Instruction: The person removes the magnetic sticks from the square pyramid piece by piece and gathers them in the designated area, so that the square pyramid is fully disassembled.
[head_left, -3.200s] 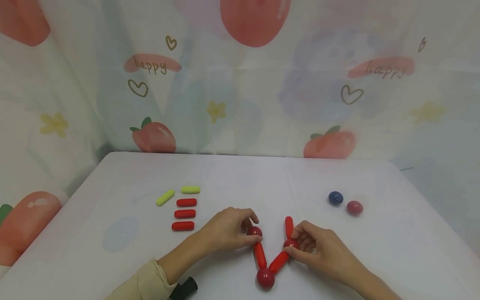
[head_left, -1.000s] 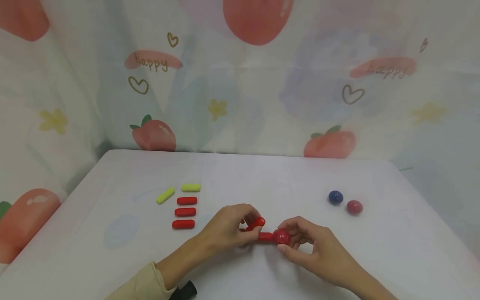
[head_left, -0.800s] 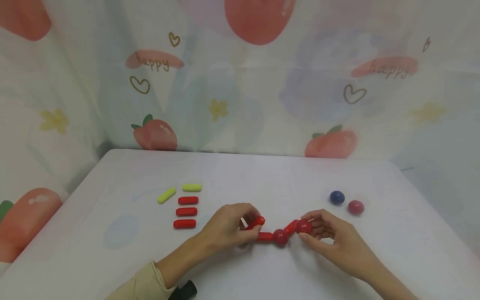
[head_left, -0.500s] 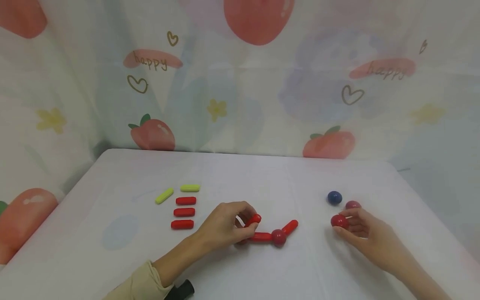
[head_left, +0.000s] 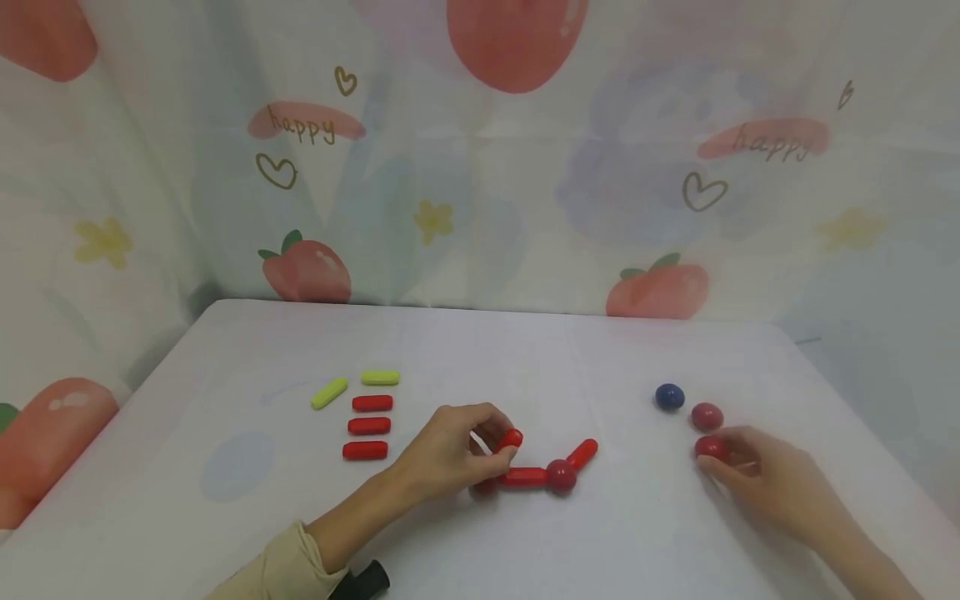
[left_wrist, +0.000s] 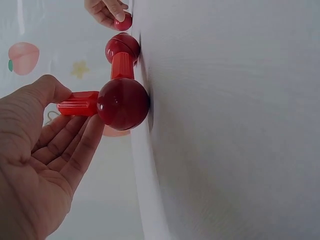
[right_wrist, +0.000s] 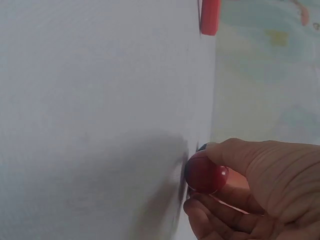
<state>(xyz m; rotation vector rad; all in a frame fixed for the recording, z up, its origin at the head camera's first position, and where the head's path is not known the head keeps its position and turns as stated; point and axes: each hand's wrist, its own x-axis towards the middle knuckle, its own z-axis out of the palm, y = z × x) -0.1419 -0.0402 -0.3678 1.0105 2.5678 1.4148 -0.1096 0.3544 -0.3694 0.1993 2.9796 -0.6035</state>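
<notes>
My left hand (head_left: 450, 450) pinches a red rod (left_wrist: 80, 103) between thumb and fingers. That rod is joined to a red ball (left_wrist: 123, 104), which is mostly hidden under the hand in the head view. From there a second red rod (head_left: 525, 477) runs right to another red ball (head_left: 561, 476), and a third rod (head_left: 583, 453) slants up and away from it with its far end bare. At the right, my right hand (head_left: 776, 483) holds a loose red ball (head_left: 711, 448) between thumb and fingers, at or just above the table.
A pinkish-red ball (head_left: 707, 417) and a dark blue ball (head_left: 670, 397) sit just beyond my right hand. Left of centre lie three red rods, one of them (head_left: 365, 450) nearest, and two yellow-green rods, one (head_left: 380, 377) farthest back. A patterned cloth (head_left: 480, 208) hangs behind the white table (head_left: 262, 350).
The joined piece was swung round from a V shape. My right hand then pulled the end ball off the slanting rod and carried it right, close to the loose balls.
</notes>
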